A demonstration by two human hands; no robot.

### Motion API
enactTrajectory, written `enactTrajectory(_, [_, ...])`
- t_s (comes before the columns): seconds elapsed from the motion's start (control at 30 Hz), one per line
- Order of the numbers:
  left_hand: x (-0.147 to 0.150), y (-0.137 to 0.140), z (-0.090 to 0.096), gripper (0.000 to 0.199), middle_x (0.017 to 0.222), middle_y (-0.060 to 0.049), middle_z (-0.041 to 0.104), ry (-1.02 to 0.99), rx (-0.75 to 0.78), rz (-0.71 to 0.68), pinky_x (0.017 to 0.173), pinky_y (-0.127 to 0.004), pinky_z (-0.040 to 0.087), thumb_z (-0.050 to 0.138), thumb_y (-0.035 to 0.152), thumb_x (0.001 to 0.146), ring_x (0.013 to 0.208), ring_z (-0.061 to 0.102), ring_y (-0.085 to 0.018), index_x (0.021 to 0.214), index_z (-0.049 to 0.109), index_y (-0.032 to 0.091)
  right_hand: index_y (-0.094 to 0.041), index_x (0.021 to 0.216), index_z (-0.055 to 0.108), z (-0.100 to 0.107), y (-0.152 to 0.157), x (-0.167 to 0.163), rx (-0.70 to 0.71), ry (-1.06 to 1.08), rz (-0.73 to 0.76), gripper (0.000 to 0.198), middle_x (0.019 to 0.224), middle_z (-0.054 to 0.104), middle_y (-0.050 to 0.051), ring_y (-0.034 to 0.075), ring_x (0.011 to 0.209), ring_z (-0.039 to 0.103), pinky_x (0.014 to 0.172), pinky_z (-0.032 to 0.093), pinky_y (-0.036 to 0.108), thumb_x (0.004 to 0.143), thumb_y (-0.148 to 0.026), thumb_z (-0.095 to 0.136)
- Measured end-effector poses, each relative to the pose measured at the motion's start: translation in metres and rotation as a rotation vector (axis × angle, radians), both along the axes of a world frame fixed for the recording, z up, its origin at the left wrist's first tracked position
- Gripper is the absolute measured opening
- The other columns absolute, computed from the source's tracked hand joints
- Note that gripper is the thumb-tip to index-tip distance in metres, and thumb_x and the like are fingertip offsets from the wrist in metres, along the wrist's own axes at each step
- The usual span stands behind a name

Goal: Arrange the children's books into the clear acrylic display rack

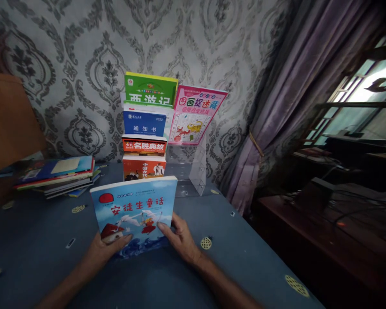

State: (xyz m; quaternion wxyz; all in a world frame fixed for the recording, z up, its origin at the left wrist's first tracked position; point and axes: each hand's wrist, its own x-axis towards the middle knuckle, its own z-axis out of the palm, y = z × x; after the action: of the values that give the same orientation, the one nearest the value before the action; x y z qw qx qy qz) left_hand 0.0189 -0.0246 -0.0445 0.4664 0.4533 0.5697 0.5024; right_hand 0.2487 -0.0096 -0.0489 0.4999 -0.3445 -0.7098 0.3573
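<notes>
A light-blue storybook with red Chinese characters is held up, tilted a little, in front of me. My left hand grips its lower left part, thumb across the cover. On the right edge my right hand has its thumb on the front; its other fingers are mostly hidden behind. Just beyond stands a clear tiered book rack. In its left column are a green book, a blue booklet, an orange-and-black book and a red-orange book. A pink book leans at the top right.
A stack of books lies at the left by a brown box-like object. The blue-covered surface ends at a slanting right edge. Beyond it are a purple curtain and dark furniture with cables.
</notes>
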Motion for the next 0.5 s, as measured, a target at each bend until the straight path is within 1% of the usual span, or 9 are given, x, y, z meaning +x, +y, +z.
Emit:
enactTrajectory(0.07, [0.0036,-0.0016,0.0019,0.049,0.078,-0.004,0.076,-0.039,0.02,0.003,0.087,-0.041,0.062,0.092,0.053,0.048,0.093,0.076,-0.032,0.076,0.065,0.023,-0.021,0.115,0.07,0.0003,0.0005,0.0004,0.009,-0.018,-0.017,0.042,0.096,0.072,0.004,0.02,0.088,0.065,0.082,0.052,0.032,0.098,-0.056,0.055])
enactTrajectory(0.17, [0.0069,-0.0024,0.0045,0.053,0.081,-0.006,0.077,-0.059,0.068,0.009,0.085,-0.041,0.063,0.091,0.055,0.048,0.09,0.077,-0.032,0.08,0.065,0.022,-0.022,0.116,0.07,0.0033,0.0004,0.0011,0.012,-0.027,-0.005,0.041,0.096,0.072,0.004,0.02,0.085,0.065,0.082,0.053,0.032,0.099,-0.055,0.053])
enactTrajectory(0.33, [0.0061,0.0002,0.0041,0.051,0.081,-0.007,0.078,-0.019,0.103,0.005,0.086,-0.042,0.063,0.088,0.057,0.05,0.089,0.077,-0.034,0.079,0.065,0.022,-0.021,0.116,0.07,0.0053,0.0009,0.003,0.031,-0.068,0.005,0.043,0.09,0.072,0.003,0.018,0.077,0.063,0.078,0.054,0.032,0.1,-0.056,0.05])
enactTrajectory(0.5, [0.0056,0.0032,-0.0012,0.053,0.09,-0.009,0.08,-0.049,0.088,-0.005,0.085,-0.043,0.063,0.09,0.058,0.047,0.092,0.076,-0.035,0.077,0.066,0.021,-0.019,0.116,0.07,0.0002,0.0023,0.0037,0.04,-0.069,-0.013,0.047,0.089,0.072,0.005,0.02,0.081,0.064,0.079,0.055,0.032,0.099,-0.059,0.05])
